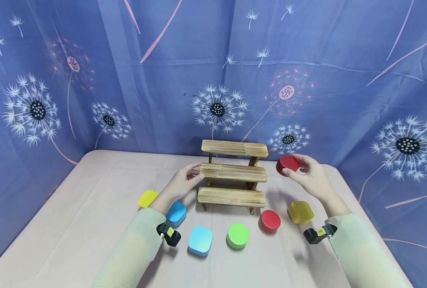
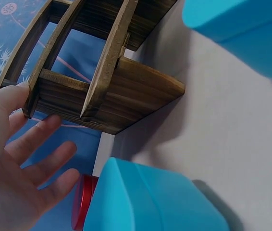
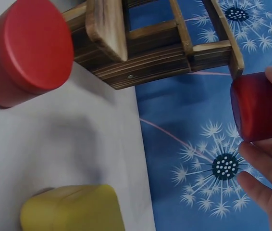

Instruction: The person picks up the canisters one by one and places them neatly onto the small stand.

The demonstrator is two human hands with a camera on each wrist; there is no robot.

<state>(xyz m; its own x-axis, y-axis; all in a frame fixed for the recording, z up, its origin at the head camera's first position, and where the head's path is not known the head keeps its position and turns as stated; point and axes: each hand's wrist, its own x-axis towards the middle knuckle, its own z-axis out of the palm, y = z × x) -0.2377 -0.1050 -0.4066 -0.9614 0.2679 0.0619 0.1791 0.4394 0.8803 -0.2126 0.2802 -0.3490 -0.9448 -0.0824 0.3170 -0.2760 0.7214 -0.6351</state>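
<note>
A three-step wooden stand (image 1: 232, 196) stands at the middle back of the table. My left hand (image 1: 184, 180) is at the left end of its middle step, pinching the board's end. In the left wrist view the thumb (image 2: 16, 96) presses that board while the other fingers spread apart below it. My right hand (image 1: 312, 176) grips a round red tin (image 1: 287, 164) between thumb and fingers, raised to the right of the stand. The right wrist view shows this tin (image 3: 258, 107) tilted, near the end of the top step.
In front of the stand are two blue square tins (image 1: 200, 241) (image 1: 176, 213), a green round tin (image 1: 237, 236) and another red round tin (image 1: 270, 221). Yellow square tins lie left (image 1: 148, 199) and right (image 1: 300, 212). The left wrist view shows a red tin (image 2: 83, 202) behind a blue one. A blue curtain (image 1: 163, 100) hangs behind.
</note>
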